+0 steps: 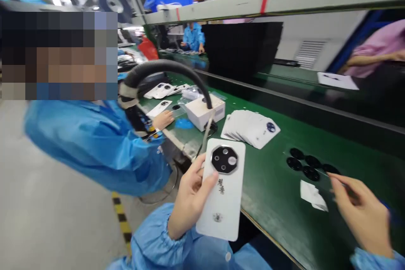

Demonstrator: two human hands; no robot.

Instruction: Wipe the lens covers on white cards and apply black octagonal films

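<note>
Co-worker in blue smock [104,147], seated at far left. Left hand [190,192]: grip closed on one white panel [221,206], held up before the table [268,181] edge; black camera plate at top, vertical dark characters below, not legible, small round emblem near bottom. Fanned white panels [245,128], on table. Black discs [311,173], five, beside white paper scraps [312,195]. Right hand [362,209]: grip pinching slim tool [323,173], tip at discs.
</note>
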